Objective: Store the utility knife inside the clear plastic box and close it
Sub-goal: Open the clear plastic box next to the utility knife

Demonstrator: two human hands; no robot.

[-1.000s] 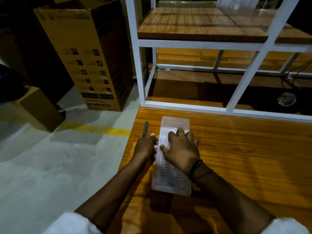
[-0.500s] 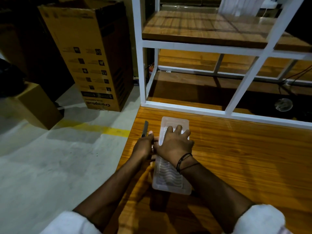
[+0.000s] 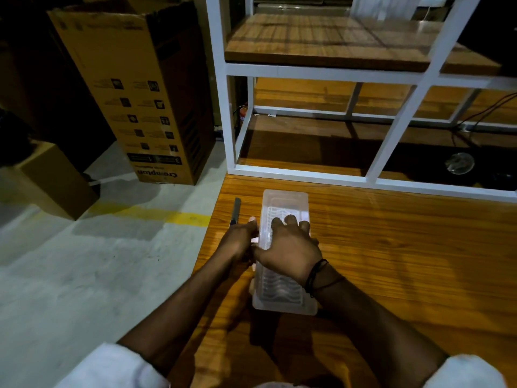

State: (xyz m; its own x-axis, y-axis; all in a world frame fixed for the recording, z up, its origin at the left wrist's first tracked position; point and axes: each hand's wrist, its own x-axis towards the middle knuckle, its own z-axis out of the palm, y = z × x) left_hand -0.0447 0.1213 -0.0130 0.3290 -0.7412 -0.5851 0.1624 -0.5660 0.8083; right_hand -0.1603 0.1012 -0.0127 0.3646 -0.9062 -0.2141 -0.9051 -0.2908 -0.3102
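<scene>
A clear plastic box (image 3: pixel 282 292) with a ribbed lid lies lengthwise on the wooden table (image 3: pixel 405 261), lid down. My right hand (image 3: pixel 291 247) lies on top of its middle, fingers spread over the lid and thumb hooked at the left edge. My left hand (image 3: pixel 237 242) presses against the box's left side, fingertips at that same edge. The utility knife (image 3: pixel 236 209), slim and dark, lies on the table just left of the box near the table's left edge. Its near end is hidden behind my left hand.
A white metal shelf frame (image 3: pixel 296 175) with wooden boards stands at the back of the table. The table's left edge drops to a concrete floor with a yellow line (image 3: pixel 167 217). A tall cardboard carton (image 3: pixel 134 93) and a smaller box (image 3: pixel 56 177) stand there.
My right hand has slid a little forward and left over the lid, its thumb now at the left edge. Left hand, box and knife stay in place.
</scene>
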